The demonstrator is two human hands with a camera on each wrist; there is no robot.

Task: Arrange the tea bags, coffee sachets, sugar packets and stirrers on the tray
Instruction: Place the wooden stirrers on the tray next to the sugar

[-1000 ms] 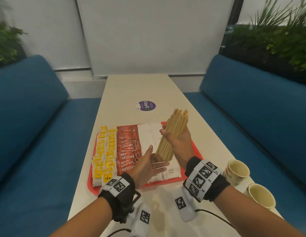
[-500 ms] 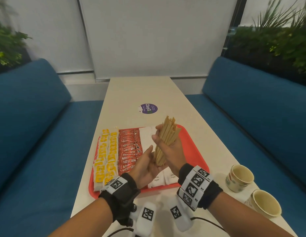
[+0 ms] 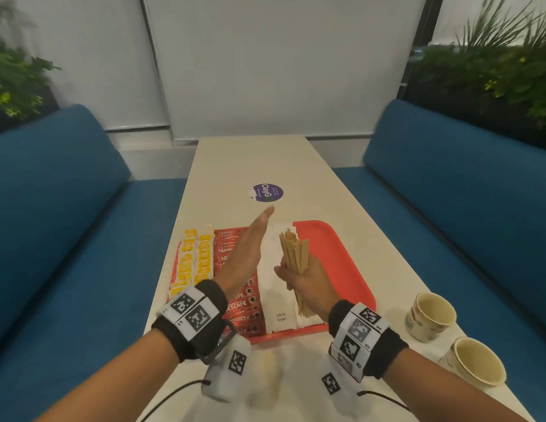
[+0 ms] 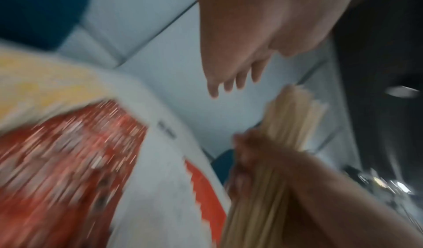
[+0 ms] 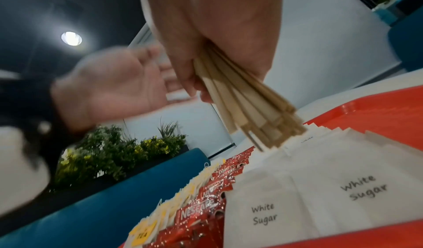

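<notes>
stirrers gripped in right hand | left hand flat | above tray

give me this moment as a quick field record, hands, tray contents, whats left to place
left hand: open, fingers straight, raised over the coffee sachets, holds nothing
right hand: grips the stirrers as one bundle, held above the sugar packets
tray: red, right part bare
tea bags: yellow, leftmost rows
coffee sachets: red, next to the tea bags
sugar packets: white, right of the coffee sachets
left to place: stirrers, likely on the bare right part
off tray: two paper cups on the table
</notes>
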